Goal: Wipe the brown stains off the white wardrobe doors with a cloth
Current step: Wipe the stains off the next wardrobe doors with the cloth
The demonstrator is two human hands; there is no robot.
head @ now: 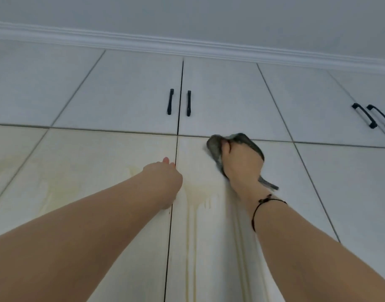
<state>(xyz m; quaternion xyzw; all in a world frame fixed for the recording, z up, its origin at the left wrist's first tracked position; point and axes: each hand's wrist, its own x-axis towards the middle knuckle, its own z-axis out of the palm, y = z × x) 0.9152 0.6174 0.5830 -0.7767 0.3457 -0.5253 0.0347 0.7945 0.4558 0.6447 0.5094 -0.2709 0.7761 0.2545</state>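
The white wardrobe doors [113, 153] stand closed, and pale yellow-brown stains [195, 192] spread across the tall lower pair: a patch just right of the middle seam with thin drips running down from it, and what seems to be a fainter smear farther left. The cloth [215, 143], dark grey and bunched, is pressed flat against the right-hand door near its top edge, above and to the right of the dripping patch, gripped in the right hand [241, 162], with a patterned corner poking out by the wrist.
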